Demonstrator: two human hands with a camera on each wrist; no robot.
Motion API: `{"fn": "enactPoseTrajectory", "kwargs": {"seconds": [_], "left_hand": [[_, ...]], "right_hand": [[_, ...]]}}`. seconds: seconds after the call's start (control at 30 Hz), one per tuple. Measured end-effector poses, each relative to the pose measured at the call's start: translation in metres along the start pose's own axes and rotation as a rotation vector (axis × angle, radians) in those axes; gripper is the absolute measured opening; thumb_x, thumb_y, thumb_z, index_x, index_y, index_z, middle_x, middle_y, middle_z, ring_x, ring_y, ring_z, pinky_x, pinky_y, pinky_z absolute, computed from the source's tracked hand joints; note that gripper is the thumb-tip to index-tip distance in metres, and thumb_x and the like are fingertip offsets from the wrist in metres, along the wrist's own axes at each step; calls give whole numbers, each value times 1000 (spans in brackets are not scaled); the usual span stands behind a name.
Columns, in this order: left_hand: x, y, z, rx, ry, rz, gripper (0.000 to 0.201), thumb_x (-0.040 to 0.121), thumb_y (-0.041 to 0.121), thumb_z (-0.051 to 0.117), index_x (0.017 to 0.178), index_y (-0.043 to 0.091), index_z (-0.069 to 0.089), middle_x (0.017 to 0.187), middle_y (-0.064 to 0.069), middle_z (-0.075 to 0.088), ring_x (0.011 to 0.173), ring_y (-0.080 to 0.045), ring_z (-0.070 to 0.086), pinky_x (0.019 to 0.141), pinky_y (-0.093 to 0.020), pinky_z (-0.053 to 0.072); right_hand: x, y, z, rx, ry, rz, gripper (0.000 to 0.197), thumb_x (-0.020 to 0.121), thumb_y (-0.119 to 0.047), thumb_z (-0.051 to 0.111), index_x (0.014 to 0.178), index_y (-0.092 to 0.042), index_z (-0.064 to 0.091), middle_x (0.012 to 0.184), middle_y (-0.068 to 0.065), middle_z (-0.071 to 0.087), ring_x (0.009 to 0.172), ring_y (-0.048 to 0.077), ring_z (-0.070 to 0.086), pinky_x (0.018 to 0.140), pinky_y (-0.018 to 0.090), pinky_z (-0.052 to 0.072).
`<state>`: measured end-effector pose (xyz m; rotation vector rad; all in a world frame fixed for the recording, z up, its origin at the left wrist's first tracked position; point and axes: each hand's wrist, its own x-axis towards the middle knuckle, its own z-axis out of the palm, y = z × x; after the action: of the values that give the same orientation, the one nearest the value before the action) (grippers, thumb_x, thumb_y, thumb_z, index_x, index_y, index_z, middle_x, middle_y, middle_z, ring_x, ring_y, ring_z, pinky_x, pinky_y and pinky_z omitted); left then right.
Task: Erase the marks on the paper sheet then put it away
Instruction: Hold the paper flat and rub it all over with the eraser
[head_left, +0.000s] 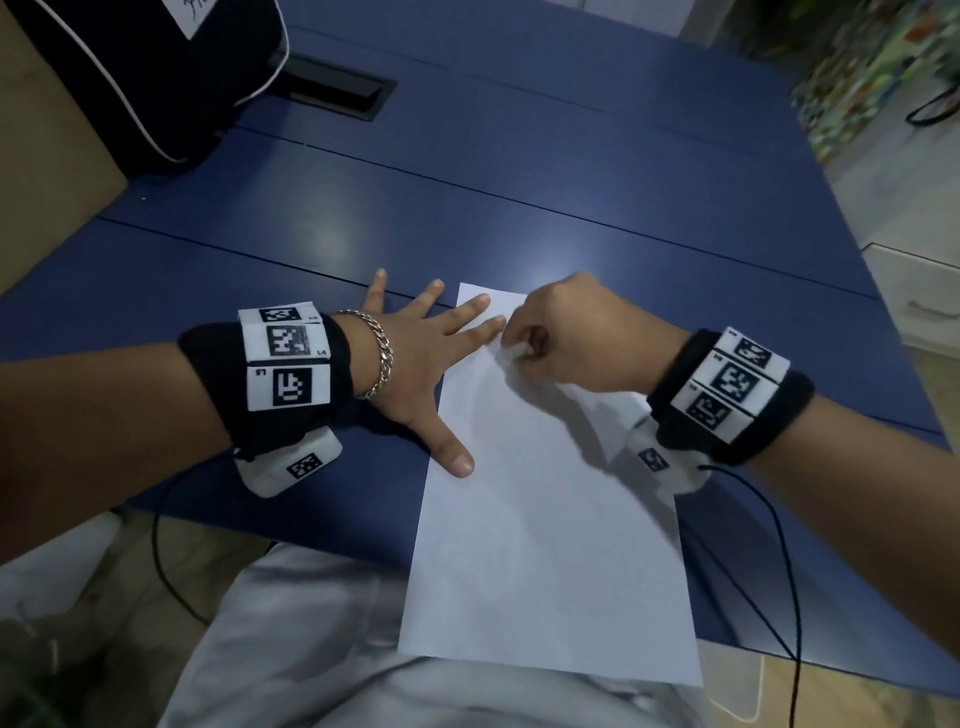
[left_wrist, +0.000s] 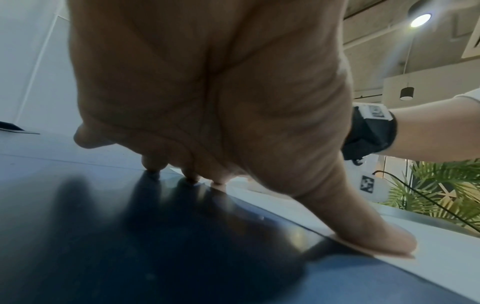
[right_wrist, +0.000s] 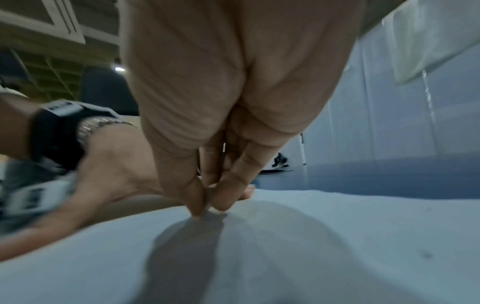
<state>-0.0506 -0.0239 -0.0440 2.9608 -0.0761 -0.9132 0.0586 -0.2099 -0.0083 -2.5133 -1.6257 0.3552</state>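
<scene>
A white paper sheet (head_left: 545, 545) lies lengthwise on the blue table (head_left: 467, 218), its near end hanging over the table's front edge. My left hand (head_left: 415, 358) is spread flat; its thumb (left_wrist: 384, 240) and two fingertips press the sheet's (left_wrist: 441, 257) left edge. My right hand (head_left: 519, 351) pinches a small white eraser (head_left: 511, 354) and holds it down on the paper near its far left corner, just beside the left fingertips. In the right wrist view the right hand's fingertips (right_wrist: 210, 207) touch the paper (right_wrist: 311, 257). No marks on the sheet are plain to see.
A black bag (head_left: 156, 78) and a black cable hatch (head_left: 337, 93) sit at the table's far left. A cardboard box (head_left: 47, 182) stands at the left, white drawers (head_left: 924, 296) at the right. Black wrist cables (head_left: 779, 571) hang by the front edge.
</scene>
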Motion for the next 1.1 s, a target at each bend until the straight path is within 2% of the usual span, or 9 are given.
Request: {"fn": "enactPoseTrajectory", "kwargs": {"seconds": [0.07, 0.2, 0.37, 0.5, 0.67, 0.77, 0.87, 1.0, 1.1], "left_hand": [[0, 0, 0, 2, -5, -5, 158, 38, 110, 54, 152, 48, -35, 162, 23, -40, 155, -30, -32, 110, -82, -14], [-1, 1, 0, 22, -3, -8, 157, 39, 110, 54, 151, 49, -37, 160, 24, -42, 155, -32, -31, 110, -82, -15], [-2, 2, -3, 26, -8, -12, 156, 36, 111, 52, 149, 51, -38, 161, 23, -41, 155, -32, -31, 109, -81, -18], [-4, 3, -4, 41, -12, -21, 156, 38, 111, 52, 151, 50, -36, 160, 24, -41, 155, -31, -31, 110, -80, -19], [-8, 2, -3, 45, 27, 11, 154, 44, 112, 48, 154, 43, -35, 162, 20, -40, 154, -30, -34, 115, -75, -18], [-19, 3, 7, 21, 87, 58, 151, 51, 110, 46, 157, 37, -32, 164, 9, -41, 153, -29, -35, 121, -68, -15], [-29, 12, 23, 28, 53, 96, 151, 55, 108, 48, 158, 34, -32, 163, 5, -44, 152, -26, -37, 124, -64, -12], [-29, 13, 28, 24, 54, 75, 160, 44, 111, 48, 157, 33, -34, 163, 11, -43, 153, -23, -36, 122, -67, -12], [-28, 12, 28, 29, 65, 53, 165, 38, 113, 46, 156, 33, -36, 162, 13, -44, 153, -23, -37, 121, -68, -15]], "right_hand": [[0, -1, 2, -23, 35, 16, 17, 82, -20, 70, 97, -19, 80, 81, -5, 74, 71, 19, 66, 66, 25, 47], [-14, -21, 7, -5, -154, -105, 9, 80, -28, 72, 86, -25, 77, 74, -10, 71, 64, 10, 60, 64, 23, 49], [6, -5, -5, -15, -9, -17, 22, 79, -21, 74, 100, -23, 82, 80, -7, 76, 70, 16, 67, 71, 28, 54], [-11, -23, 8, -4, -80, -111, 8, 78, -21, 74, 85, -22, 77, 71, -8, 70, 60, 11, 56, 65, 27, 48], [-26, 0, -4, 33, 38, 23, 16, 82, -22, 74, 97, -22, 80, 81, -10, 75, 70, 10, 66, 65, 5, 40], [-39, -2, 5, 38, -14, 58, 13, 83, -25, 74, 95, -25, 79, 83, -12, 73, 73, 8, 63, 63, 8, 42], [-43, -4, 10, 63, 3, 88, 8, 84, -24, 71, 90, -25, 77, 81, -10, 72, 73, 10, 63, 67, 22, 50], [-33, -9, 2, -27, -49, 32, 16, 84, -22, 71, 99, -24, 78, 79, -15, 68, 72, 9, 59, 61, 8, 39], [-24, -18, 0, 7, -43, -23, 23, 83, -23, 72, 105, -22, 79, 85, -11, 73, 72, 8, 60, 72, 18, 50]]}}
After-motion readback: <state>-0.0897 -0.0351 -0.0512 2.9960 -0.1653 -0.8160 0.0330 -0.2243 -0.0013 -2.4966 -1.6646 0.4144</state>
